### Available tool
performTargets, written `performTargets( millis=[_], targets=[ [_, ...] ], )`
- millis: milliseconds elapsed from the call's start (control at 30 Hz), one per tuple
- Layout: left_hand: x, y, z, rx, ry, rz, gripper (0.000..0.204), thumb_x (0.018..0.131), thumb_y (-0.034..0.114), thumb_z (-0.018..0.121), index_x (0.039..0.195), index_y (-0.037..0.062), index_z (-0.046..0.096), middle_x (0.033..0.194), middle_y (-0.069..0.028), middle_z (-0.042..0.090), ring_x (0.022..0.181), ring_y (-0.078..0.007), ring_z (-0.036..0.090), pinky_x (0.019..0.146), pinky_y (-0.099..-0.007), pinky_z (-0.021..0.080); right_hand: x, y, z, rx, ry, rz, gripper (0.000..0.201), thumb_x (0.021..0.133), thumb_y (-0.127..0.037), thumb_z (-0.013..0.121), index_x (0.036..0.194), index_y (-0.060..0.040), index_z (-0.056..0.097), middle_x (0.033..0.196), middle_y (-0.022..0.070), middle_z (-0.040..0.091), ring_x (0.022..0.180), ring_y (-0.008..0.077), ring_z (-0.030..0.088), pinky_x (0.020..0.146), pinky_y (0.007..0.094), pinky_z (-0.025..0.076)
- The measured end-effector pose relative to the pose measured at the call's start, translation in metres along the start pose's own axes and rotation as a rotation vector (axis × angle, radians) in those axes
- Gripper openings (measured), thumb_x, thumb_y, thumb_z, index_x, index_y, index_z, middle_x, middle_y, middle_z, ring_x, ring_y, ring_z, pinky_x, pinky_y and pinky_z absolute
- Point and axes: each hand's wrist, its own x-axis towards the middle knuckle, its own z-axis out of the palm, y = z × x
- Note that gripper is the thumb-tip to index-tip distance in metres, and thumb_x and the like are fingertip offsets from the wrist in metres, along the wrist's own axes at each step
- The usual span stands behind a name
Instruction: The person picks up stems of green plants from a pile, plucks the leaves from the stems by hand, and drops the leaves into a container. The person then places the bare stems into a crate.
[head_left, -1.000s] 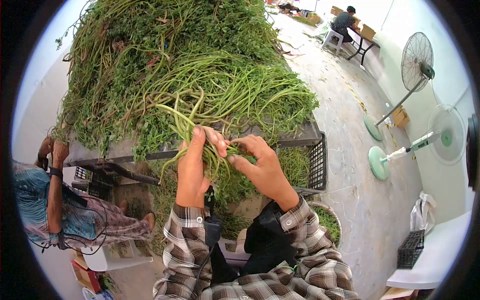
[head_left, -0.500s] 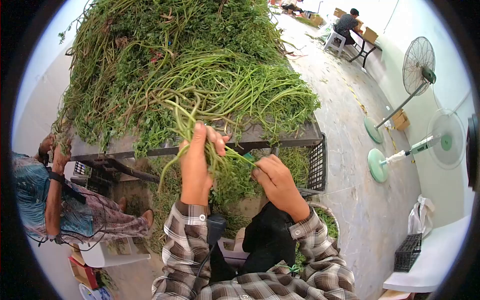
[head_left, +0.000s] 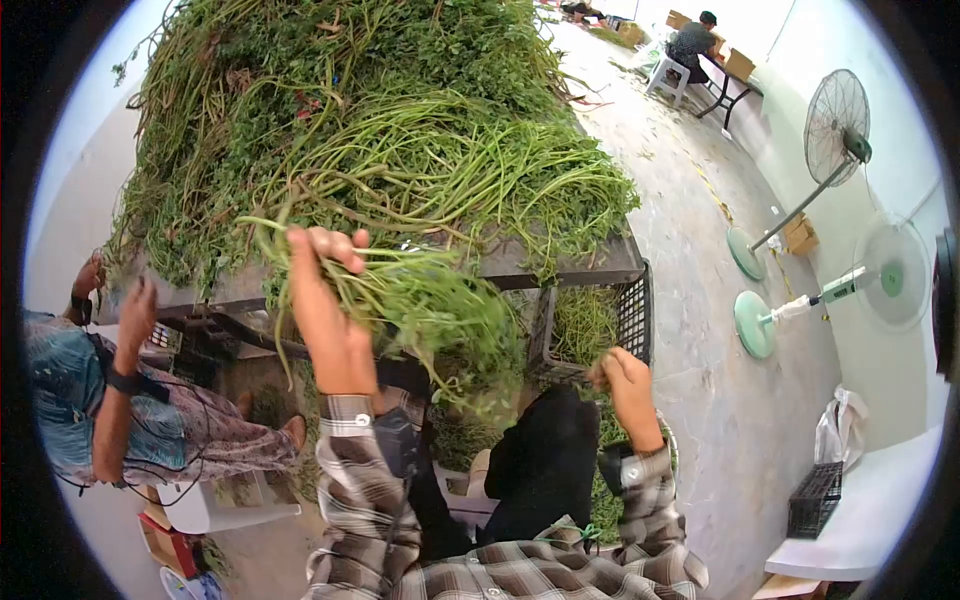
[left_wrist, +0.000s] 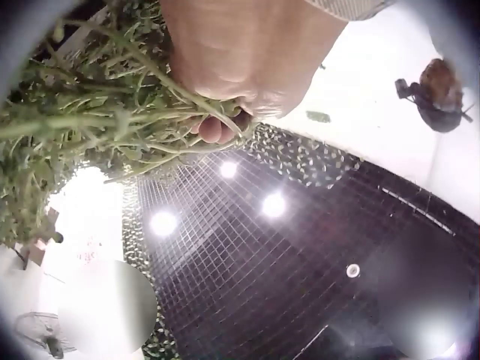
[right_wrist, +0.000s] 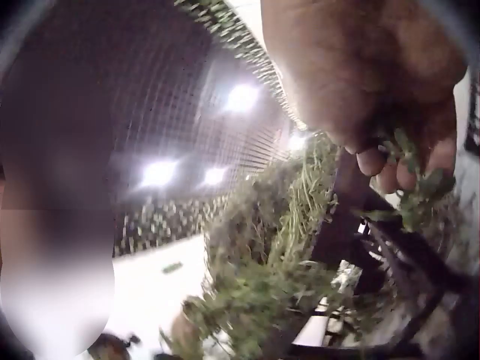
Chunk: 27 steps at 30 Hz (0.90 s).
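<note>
Head view: left hand (head_left: 335, 320) grips green bundle (head_left: 440, 295), long axis 10-to-4 o'clock, leafy end toward 4. Right hand (head_left: 628, 395), fingers curled, pinches leafy sprig (right_wrist: 411, 180).

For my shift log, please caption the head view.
Left grip holding a leafy bunch at a table heaped with greens.
</note>
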Motion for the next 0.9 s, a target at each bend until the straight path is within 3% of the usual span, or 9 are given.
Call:
performTargets(
  millis=[67,133,167,467,567,733,800,833,900],
  targets=[
    [-0.007,-0.002,0.005,0.03,0.03,-0.003,0.032,0.095,0.031,0.044,0.072,0.0092,0.049,0.067,-0.0038,0.053,0.062,-0.0132,0.055,0.082,-0.0331,0.05,-0.007,0.0,0.001,0.168,-0.06,-0.09,0.025,0.094,-0.018,0.043,0.085,0.0015,0.056,0.082,0.0084,0.06,0.07,0.0129,0.056,0.059,0.0288,0.046],
    [-0.014,-0.013,0.011,0.049,0.157,-0.148,0.027,0.095,0.029,0.046,0.078,0.0078,0.051,0.075,-0.0052,0.057,0.066,-0.0153,0.057,0.079,-0.0296,0.051,-0.013,-0.016,0.009,0.551,-0.058,0.058,0.024,0.094,-0.017,0.043,0.09,0.0026,0.056,0.085,0.0103,0.06,0.068,0.0126,0.055,0.058,0.0257,0.047],
    [-0.013,-0.021,0.004,-0.061,0.068,-0.184,0.026,0.094,0.029,0.047,0.082,0.0064,0.053,0.08,-0.0058,0.058,0.071,-0.0169,0.058,0.077,-0.0301,0.051,-0.01,-0.021,0.012,0.614,-0.099,0.066,0.023,0.094,-0.017,0.042,0.095,0.0021,0.055,0.089,0.0111,0.061,0.067,0.0119,0.054,0.054,0.0238,0.046],
    [-0.017,-0.028,0.006,-0.152,0.014,-0.238,0.026,0.095,0.029,0.046,0.085,0.0055,0.054,0.083,-0.0069,0.059,0.078,-0.0188,0.059,0.079,-0.0312,0.05,0.013,-0.071,0.051,0.849,-0.243,0.058,0.024,0.088,-0.006,0.041,0.105,0.0019,0.055,0.079,0.0037,0.052,0.056,0.0068,0.045,0.044,0.0198,0.035],
    [-0.017,-0.034,0.003,-0.121,-0.013,-0.259,0.028,0.096,0.03,0.044,0.086,0.0056,0.053,0.085,-0.0071,0.059,0.078,-0.018,0.059,0.077,-0.0301,0.049,0.021,-0.086,0.064,0.802,-0.379,0.004,0.021,0.089,-0.008,0.044,0.103,0.001,0.057,0.071,-0.0001,0.048,0.054,0.0047,0.041,0.046,0.02,0.034],
    [-0.025,-0.036,0.014,0.006,-0.054,-0.281,0.03,0.096,0.031,0.042,0.086,0.0061,0.053,0.084,-0.0071,0.06,0.078,-0.0165,0.06,0.074,-0.029,0.049,0.032,-0.116,0.09,0.413,-0.307,-0.092,0.023,0.086,-0.018,0.057,0.101,-0.0008,0.059,0.072,0.0007,0.052,0.058,0.0061,0.046,0.052,0.0217,0.038],
    [-0.029,-0.038,0.021,0.016,-0.054,-0.281,0.031,0.096,0.032,0.043,0.084,0.0062,0.053,0.08,-0.0069,0.06,0.073,-0.0159,0.06,0.071,-0.0286,0.049,0.037,-0.121,0.104,0.076,-0.178,-0.415,0.025,0.082,-0.016,0.061,0.1,0.0008,0.059,0.073,0.0035,0.055,0.065,0.0131,0.052,0.06,0.0261,0.043],
    [-0.031,-0.038,0.023,0.082,-0.04,-0.294,0.031,0.096,0.033,0.043,0.083,0.006,0.053,0.078,-0.0068,0.06,0.069,-0.0154,0.059,0.069,-0.0285,0.049,0.04,-0.119,0.109,0.024,-0.134,-0.502,0.023,0.08,-0.014,0.061,0.097,0.0026,0.06,0.073,0.009,0.056,0.07,0.0205,0.055,0.067,0.0307,0.044],
    [-0.033,-0.041,0.029,0.156,-0.016,-0.244,0.033,0.096,0.034,0.043,0.079,0.0063,0.05,0.066,-0.0051,0.056,0.054,-0.0136,0.054,0.06,-0.0276,0.048,0.043,-0.116,0.113,0.01,-0.151,-0.574,0.021,0.081,-0.013,0.06,0.094,0.003,0.06,0.072,0.0111,0.055,0.069,0.0222,0.055,0.066,0.0319,0.043]
  ],
)
